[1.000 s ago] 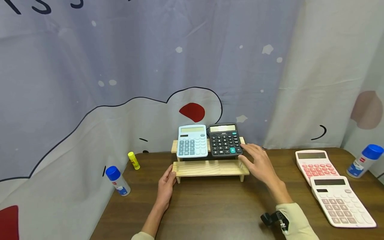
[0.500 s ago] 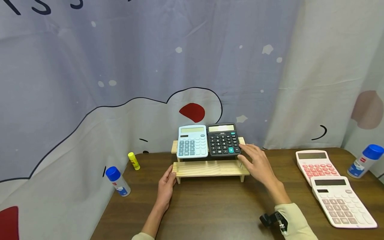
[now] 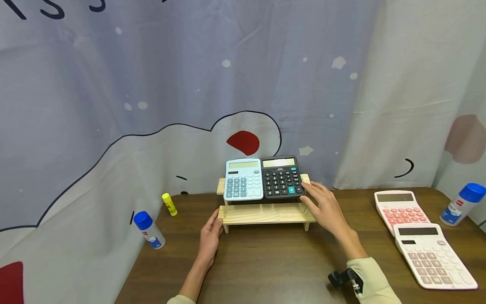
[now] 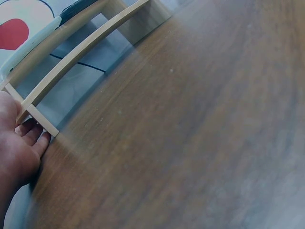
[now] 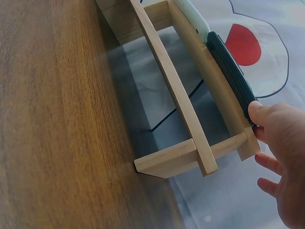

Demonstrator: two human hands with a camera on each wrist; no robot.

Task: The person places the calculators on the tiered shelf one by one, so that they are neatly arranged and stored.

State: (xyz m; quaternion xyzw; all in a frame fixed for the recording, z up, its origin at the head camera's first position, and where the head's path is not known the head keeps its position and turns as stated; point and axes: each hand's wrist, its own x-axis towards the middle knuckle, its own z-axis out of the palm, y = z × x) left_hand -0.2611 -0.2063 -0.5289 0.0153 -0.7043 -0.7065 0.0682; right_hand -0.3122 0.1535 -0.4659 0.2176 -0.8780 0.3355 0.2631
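On a two-tier wooden rack, a light blue calculator and a black calculator lean side by side on the upper tier. My left hand grips the rack's left end, thumb near the lower board; in the left wrist view its fingers curl round the side piece. My right hand touches the black calculator's lower right edge with extended index finger and thumb. From the right wrist view, the thumb meets the calculator's end, with the other fingers spread beside the rack.
To the right lie a pink calculator and a white calculator, overlapping. A blue-capped bottle is beyond them; another blue-capped bottle and a yellow glue stick stand left. A printed curtain hangs behind the table.
The black calculator has slid slightly left on the upper tier, up against the light blue one, with my right hand following it. My left hand has stayed at the rack's left end.
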